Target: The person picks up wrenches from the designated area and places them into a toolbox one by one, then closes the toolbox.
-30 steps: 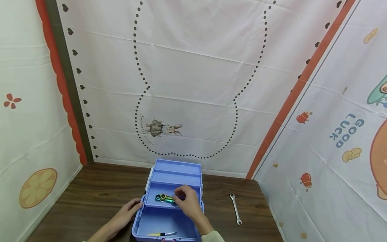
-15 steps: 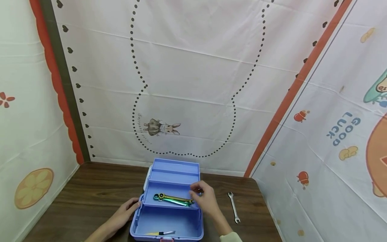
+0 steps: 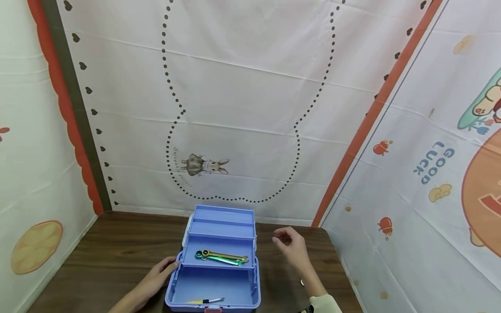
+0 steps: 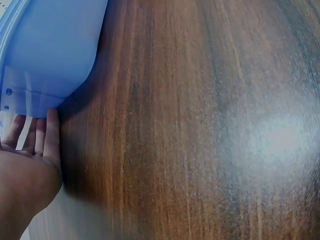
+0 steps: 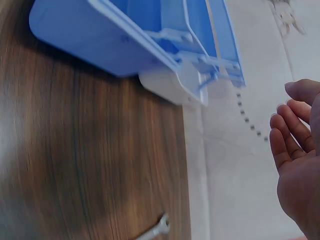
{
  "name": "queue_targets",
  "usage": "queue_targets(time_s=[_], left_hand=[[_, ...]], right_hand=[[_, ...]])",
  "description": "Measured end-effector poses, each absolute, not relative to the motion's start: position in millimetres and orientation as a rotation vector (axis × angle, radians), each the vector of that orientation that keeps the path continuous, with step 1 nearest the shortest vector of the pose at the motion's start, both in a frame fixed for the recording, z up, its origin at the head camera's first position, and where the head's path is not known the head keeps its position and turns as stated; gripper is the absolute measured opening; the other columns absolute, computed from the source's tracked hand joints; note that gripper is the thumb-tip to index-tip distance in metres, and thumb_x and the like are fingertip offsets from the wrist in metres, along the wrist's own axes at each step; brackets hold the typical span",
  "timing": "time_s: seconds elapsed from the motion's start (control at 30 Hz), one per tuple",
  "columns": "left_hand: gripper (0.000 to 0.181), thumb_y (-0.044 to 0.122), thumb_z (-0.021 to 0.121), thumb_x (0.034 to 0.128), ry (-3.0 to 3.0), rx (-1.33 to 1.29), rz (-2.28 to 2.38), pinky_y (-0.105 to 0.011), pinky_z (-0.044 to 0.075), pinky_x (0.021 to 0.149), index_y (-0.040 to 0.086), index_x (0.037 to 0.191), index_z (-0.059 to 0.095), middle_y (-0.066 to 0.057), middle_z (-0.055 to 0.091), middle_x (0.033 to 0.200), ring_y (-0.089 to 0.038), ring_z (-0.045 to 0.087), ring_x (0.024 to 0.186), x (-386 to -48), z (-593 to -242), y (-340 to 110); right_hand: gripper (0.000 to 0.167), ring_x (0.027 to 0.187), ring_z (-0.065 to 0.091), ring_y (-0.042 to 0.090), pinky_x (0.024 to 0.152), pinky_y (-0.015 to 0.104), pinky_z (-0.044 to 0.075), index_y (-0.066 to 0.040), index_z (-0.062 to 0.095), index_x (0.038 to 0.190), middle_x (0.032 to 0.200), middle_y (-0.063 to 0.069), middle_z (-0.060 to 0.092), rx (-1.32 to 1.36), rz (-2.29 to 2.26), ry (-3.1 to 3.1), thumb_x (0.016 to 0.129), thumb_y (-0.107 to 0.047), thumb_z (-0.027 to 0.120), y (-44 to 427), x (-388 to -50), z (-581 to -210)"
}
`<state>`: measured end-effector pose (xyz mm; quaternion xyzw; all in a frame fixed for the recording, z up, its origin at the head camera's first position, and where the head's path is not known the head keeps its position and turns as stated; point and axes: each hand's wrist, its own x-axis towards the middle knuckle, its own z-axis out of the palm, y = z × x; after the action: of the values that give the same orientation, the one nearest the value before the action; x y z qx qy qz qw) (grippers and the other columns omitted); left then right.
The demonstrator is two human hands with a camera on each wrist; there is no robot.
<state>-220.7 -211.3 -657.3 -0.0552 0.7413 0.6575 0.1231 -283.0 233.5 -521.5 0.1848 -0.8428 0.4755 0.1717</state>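
A blue toolbox [image 3: 213,282] stands with its lid up and its tray raised. In the tray lie a gold ratchet wrench [image 3: 225,254] and a green ratchet wrench [image 3: 228,261], side by side. My left hand [image 3: 157,278] rests at the toolbox's left side, its fairly straight fingers [image 4: 51,135] touching the wall in the left wrist view. To the right of the box, my right hand [image 3: 292,248] hangs above the table with loosely bent fingers, holding nothing. Below it lies a silver open-end wrench [image 5: 159,229], largely hidden by the forearm in the head view.
On the toolbox floor, near the front wall, lies a slim yellow-and-black tool [image 3: 205,301] with a silver tip. The dark wooden table [image 3: 129,243] meets a printed cloth wall [image 3: 242,108] behind the box, with more cloth at both sides.
My right hand has let go of the wrenches in the tray and moved right, off the toolbox, over the silver wrench. My left hand stays at the box's side. The view has shifted slightly.
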Motion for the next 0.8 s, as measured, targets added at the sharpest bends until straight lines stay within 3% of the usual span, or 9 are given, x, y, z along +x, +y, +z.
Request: queue_targets(time_s=[0.4,0.57,0.8], left_hand=[[0.071,0.05,0.058,0.1079,2.186,-0.155,1.883,-0.051,0.061,0.093,-0.007,0.149,0.05,-0.029,0.055,0.146,-0.036,0.064,0.125,-224,-655,-214],[0.066,0.041,0.059,0.1098,2.15,-0.076,1.92,-0.049,0.063,0.089,-0.012,0.148,0.048,-0.032,0.055,0.145,-0.035,0.065,0.122,-224,-647,-220],[0.058,0.041,0.06,0.1088,2.191,-0.092,1.908,-0.048,0.063,0.089,-0.006,0.143,0.056,-0.022,0.063,0.137,-0.03,0.066,0.119,-236,-634,-218]], right_hand=[[0.019,0.089,0.068,0.016,0.077,0.025,0.059,-0.008,0.075,0.108,0.098,0.003,0.073,0.275,1.277,-2.475,0.092,-0.003,0.083,277,-278,-521],[0.018,0.087,0.068,0.016,0.076,0.025,0.059,-0.005,0.075,0.107,0.096,0.005,0.074,0.26,1.263,-2.459,0.091,-0.001,0.083,289,-279,-529],[0.017,0.086,0.066,0.015,0.074,0.021,0.056,0.001,0.075,0.109,0.097,0.011,0.074,0.094,1.356,-2.483,0.094,-0.003,0.081,309,-284,-545]])
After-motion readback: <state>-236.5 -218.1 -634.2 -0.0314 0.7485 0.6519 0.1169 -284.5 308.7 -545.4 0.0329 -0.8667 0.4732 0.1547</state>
